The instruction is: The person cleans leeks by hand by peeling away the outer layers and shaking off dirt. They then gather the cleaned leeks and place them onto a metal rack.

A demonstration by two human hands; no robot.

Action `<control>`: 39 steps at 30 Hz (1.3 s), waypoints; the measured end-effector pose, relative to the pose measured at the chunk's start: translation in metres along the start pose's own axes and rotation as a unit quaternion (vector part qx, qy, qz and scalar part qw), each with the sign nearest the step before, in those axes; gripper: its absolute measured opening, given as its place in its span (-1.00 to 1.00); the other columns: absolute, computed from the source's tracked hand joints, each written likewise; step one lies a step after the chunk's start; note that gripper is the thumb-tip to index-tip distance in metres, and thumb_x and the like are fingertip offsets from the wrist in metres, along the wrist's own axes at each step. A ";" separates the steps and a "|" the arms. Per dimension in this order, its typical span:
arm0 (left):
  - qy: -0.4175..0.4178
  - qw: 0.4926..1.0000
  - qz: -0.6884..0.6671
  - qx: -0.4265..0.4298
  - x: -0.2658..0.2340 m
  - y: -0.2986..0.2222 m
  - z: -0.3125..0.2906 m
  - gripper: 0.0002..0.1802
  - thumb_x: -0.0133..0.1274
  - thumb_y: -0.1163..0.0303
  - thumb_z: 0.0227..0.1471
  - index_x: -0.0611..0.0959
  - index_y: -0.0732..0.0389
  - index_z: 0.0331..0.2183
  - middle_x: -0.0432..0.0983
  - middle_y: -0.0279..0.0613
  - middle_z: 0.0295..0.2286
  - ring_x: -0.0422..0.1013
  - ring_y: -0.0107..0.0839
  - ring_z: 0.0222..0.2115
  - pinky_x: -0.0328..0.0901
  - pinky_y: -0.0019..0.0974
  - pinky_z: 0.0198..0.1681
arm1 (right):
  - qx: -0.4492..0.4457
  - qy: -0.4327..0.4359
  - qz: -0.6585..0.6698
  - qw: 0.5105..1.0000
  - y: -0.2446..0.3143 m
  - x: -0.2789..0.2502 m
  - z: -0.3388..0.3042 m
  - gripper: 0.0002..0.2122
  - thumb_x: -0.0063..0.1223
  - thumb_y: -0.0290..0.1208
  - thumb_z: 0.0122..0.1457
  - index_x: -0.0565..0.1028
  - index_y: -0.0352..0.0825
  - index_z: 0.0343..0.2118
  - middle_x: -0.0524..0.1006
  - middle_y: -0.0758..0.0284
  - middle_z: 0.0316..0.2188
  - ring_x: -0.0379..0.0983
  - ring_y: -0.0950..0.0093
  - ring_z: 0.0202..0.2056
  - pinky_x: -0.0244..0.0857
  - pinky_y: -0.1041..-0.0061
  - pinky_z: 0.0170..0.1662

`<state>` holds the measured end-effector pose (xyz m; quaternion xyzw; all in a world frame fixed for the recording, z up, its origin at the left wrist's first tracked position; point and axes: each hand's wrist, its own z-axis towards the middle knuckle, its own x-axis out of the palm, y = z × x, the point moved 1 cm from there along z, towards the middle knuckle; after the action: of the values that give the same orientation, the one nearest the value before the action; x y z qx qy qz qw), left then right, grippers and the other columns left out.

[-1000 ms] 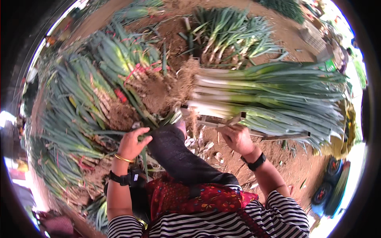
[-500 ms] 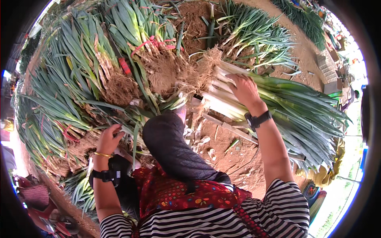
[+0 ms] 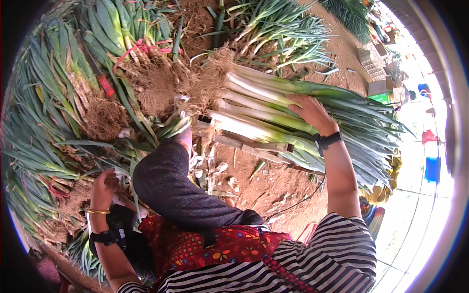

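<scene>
A layer of long leeks (image 3: 264,105) lies across a low rack (image 3: 254,146), white stems and tangled roots to the left, green leaves to the right. My right hand (image 3: 312,112) rests over them where white turns to green, its fingers stretched out and not wrapped round any stalk. Off to the left, my left hand (image 3: 103,189) hovers beside the piled leek bunches (image 3: 41,151). Its fingers are loosely bent, and nothing shows in them.
Bunches tied with red bands (image 3: 141,49) and showing brown roots (image 3: 105,119) are heaped at the left and back. Smaller green onions (image 3: 288,34) lie at the back. My bent knee (image 3: 166,166) stands between the heap and the rack, over reddish soil (image 3: 288,188).
The whole view has shifted, so things sit farther left. My right hand has slid rightward along the leeks, from the white stems toward the green leaves. My left hand's fingers have curled a little.
</scene>
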<state>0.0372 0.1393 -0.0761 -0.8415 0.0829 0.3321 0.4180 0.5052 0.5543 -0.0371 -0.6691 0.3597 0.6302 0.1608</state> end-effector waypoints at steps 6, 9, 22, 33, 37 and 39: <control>-0.033 0.991 0.051 0.118 0.003 -0.088 0.034 -0.66 0.05 0.48 -0.09 0.50 0.29 -0.19 0.50 -0.02 -0.28 0.45 -0.26 -0.25 0.28 -0.31 -0.18 | 0.068 0.103 -0.014 0.992 0.068 -0.021 -0.020 -0.62 -0.03 -0.18 0.06 0.37 -0.08 -0.02 0.43 0.23 -0.22 0.36 0.24 -0.15 0.21 0.36 -0.05; -0.004 0.969 0.100 0.227 0.025 -0.171 0.058 -0.63 0.05 0.42 -0.09 0.50 0.25 -0.15 0.50 -0.07 -0.25 0.44 -0.28 -0.23 0.30 -0.32 -0.21 | 0.020 0.081 -0.024 0.996 0.045 0.023 -0.036 -0.62 -0.05 -0.15 0.06 0.37 -0.04 -0.02 0.41 0.26 -0.29 0.37 0.27 -0.22 0.24 0.35 -0.11; 0.092 0.842 0.390 0.360 0.232 -0.252 0.125 -0.68 -0.21 0.31 0.05 0.52 0.05 -0.15 0.35 -0.17 -0.14 0.28 -0.27 -0.09 0.22 -0.23 -0.02 | -0.044 0.052 -0.002 0.998 0.036 0.041 -0.038 -0.69 -0.01 -0.21 0.05 0.44 -0.04 -0.10 0.40 0.34 -0.31 0.36 0.32 -0.26 0.23 0.36 -0.18; 0.117 0.878 0.326 0.330 0.239 -0.237 0.133 -0.73 0.04 0.34 -0.19 0.58 0.13 -0.32 0.43 -0.11 -0.32 0.35 -0.16 -0.21 0.25 -0.15 -0.12 | -0.086 0.011 0.064 0.994 0.042 0.055 -0.025 -0.77 0.04 -0.31 -0.02 0.51 -0.10 -0.24 0.44 0.37 -0.26 0.32 0.28 -0.19 0.18 0.32 -0.10; 0.157 0.909 0.207 0.325 0.156 -0.263 0.100 -0.66 0.06 0.31 -0.14 0.54 0.18 -0.23 0.47 -0.04 -0.30 0.38 -0.21 -0.19 0.27 -0.14 -0.15 | -0.085 0.015 0.078 0.993 0.034 0.045 -0.035 -0.70 0.11 -0.41 -0.12 0.52 -0.14 -0.22 0.46 0.28 -0.34 0.35 0.27 -0.23 0.20 0.33 -0.14; 0.096 0.942 0.019 0.322 0.093 -0.253 0.083 -0.62 0.06 0.26 -0.09 0.52 0.21 -0.20 0.48 0.01 -0.30 0.42 -0.19 -0.25 0.27 -0.17 -0.17 | -0.117 0.012 0.110 0.987 0.027 0.040 -0.036 -0.65 0.14 -0.52 -0.16 0.51 -0.18 -0.20 0.44 0.28 -0.41 0.35 0.28 -0.29 0.22 0.38 -0.18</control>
<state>0.1728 0.3765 -0.0061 -0.6884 0.2413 0.2130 0.6500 0.5106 0.5006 -0.0630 -0.6475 0.3569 0.6733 0.0071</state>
